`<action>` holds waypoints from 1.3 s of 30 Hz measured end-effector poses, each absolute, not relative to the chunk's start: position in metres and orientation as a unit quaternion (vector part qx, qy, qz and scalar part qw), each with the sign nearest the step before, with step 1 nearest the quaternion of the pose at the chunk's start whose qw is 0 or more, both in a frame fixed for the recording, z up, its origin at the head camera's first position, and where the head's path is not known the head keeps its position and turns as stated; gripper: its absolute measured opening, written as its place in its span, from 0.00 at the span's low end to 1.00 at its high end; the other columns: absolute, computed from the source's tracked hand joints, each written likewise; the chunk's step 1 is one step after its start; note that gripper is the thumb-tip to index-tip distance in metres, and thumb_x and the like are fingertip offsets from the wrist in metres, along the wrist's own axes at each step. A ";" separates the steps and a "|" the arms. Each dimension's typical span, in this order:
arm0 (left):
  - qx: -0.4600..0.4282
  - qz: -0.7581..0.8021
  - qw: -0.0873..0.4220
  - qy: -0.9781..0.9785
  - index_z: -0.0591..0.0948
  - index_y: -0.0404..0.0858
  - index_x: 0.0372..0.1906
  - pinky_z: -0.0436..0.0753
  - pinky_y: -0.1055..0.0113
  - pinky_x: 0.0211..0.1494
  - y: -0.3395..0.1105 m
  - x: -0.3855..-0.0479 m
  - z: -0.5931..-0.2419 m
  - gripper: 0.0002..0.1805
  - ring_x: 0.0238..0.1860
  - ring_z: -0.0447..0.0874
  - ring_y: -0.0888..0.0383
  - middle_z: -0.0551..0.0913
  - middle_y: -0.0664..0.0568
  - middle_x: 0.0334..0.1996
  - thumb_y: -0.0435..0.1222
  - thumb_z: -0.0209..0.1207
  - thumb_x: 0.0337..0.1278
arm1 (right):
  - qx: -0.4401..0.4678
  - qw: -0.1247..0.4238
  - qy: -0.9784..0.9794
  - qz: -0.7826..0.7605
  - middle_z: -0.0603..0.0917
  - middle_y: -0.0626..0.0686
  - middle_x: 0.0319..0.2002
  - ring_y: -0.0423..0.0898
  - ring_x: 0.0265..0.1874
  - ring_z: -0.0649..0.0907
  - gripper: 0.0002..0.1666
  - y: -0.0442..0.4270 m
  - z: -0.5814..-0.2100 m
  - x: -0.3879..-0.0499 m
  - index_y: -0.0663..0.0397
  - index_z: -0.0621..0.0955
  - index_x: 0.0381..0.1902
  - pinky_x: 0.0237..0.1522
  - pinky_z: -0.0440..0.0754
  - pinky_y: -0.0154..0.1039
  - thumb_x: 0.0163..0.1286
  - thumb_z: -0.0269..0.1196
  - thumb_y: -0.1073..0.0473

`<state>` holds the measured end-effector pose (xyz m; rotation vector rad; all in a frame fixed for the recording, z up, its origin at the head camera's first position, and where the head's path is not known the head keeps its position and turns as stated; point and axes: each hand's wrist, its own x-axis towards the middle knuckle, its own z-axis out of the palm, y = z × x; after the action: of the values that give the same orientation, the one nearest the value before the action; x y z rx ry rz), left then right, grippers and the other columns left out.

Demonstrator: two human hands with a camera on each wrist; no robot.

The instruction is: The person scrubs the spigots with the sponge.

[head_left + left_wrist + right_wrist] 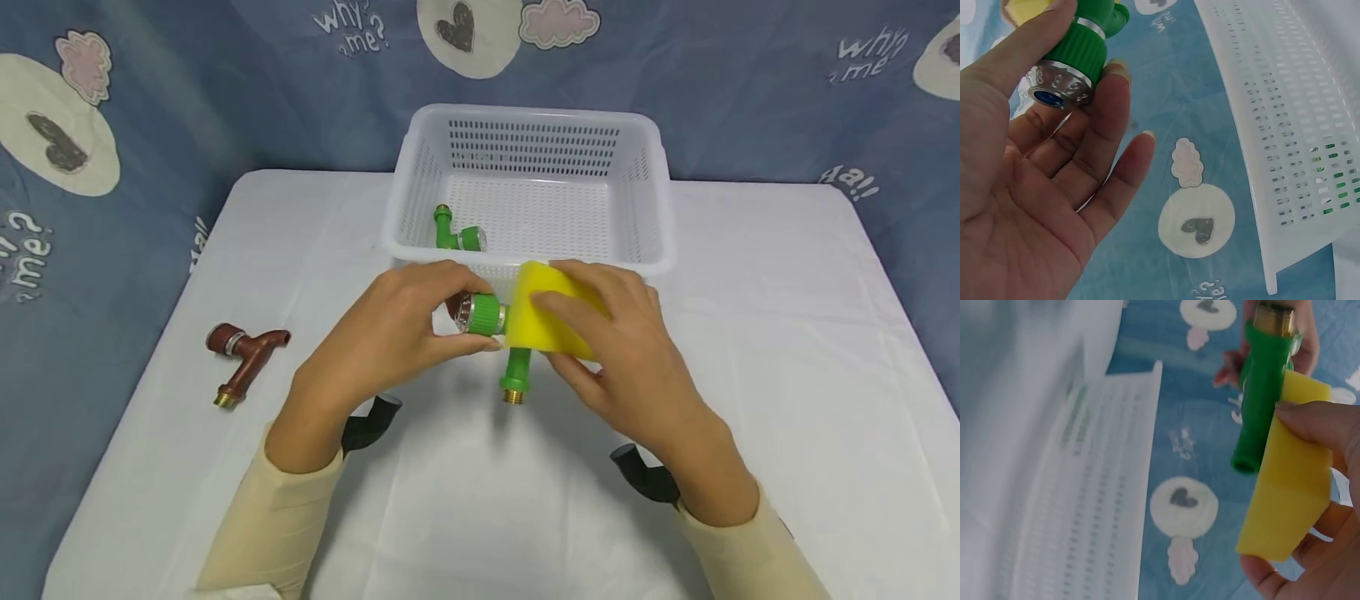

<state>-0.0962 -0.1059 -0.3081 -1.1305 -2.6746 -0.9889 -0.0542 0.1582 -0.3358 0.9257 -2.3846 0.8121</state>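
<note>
The left hand (382,333) pinches the ribbed green collar (486,314) of a green fitting between thumb and fingers; its silver end (1063,84) faces the palm in the left wrist view. A yellow sponge (540,321) is gripped by the right hand (637,358), thumb on one side and fingers on the other. The sponge lies against the fitting's green body (1263,394) and hides part of it in the head view. Below the sponge, the fitting's stem points toward the person and ends in a brass thread (513,397).
A white perforated basket (652,208) stands at the back of the white-covered table (750,333), just beyond the hands. Another green fitting (446,240) lies in its front left corner. On the table at the left lies a brown-red fitting (253,362) with a brass end.
</note>
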 end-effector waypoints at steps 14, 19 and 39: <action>-0.361 -0.338 0.005 -0.869 0.83 0.44 0.54 0.84 0.67 0.47 -0.103 -0.101 -0.308 0.25 0.40 0.81 0.65 0.84 0.63 0.41 0.40 0.80 0.52 | 0.317 0.269 -0.848 0.329 0.76 0.63 0.67 0.65 0.63 0.73 0.26 0.168 -0.331 -0.053 0.59 0.81 0.61 0.64 0.72 0.54 0.66 0.72 0.62; -0.359 -0.340 -0.008 -0.869 0.82 0.43 0.56 0.84 0.67 0.46 -0.102 -0.100 -0.305 0.26 0.40 0.82 0.63 0.86 0.61 0.43 0.37 0.80 0.52 | 0.377 0.259 -0.830 0.319 0.76 0.65 0.66 0.66 0.64 0.73 0.21 0.154 -0.334 -0.051 0.54 0.83 0.60 0.68 0.71 0.57 0.72 0.67 0.57; -0.369 -0.349 0.016 -0.861 0.84 0.46 0.58 0.84 0.68 0.39 -0.110 -0.094 -0.305 0.28 0.35 0.80 0.65 0.86 0.62 0.50 0.38 0.80 0.51 | 0.360 0.249 -0.844 0.311 0.73 0.65 0.67 0.63 0.62 0.74 0.35 0.154 -0.336 -0.050 0.53 0.77 0.69 0.60 0.82 0.55 0.65 0.74 0.59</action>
<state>-0.0939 -0.1098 -0.3046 -1.1481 -2.6788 -1.0840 -0.0497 0.1536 -0.3363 0.9791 -2.2980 0.8461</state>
